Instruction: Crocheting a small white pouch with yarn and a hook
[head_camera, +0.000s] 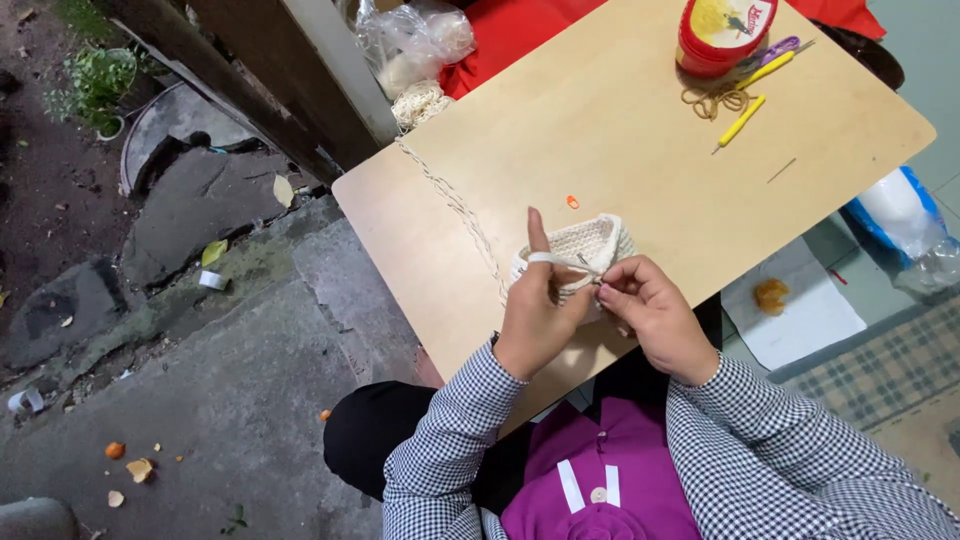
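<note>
Crochet work (590, 245), cream and ribbed, sits at the near edge of the wooden worktop (620, 130), half resting on the board and half lifted between your two hands. Judge it as light and soft: it will fold and sag wherever you do not support it, and it will not slip, since the stitches give plenty of bite.

Your left hand (535, 315) pinches the lower left edge of the piece, with the forefinger standing straight up and the cream yarn (455, 205) wrapped over it for tension. Your right hand (655, 315) is closed in a pinch on what looks like a thin hook at the working edge; the hook itself is too small to make out clearly.

The yarn runs from your raised finger across the worktop to a ball of cord (420, 103) at the far left corner, beside a clear plastic bag (410, 40). It looks thin and easily snagged, so hold the fabric close to the live stitch, not by the loose strand.

Well apart at the far end lie a red tub (722, 35), two yellow-handled hooks (745, 118), purple scissors (778, 48) and a small orange marker (572, 202).
</note>
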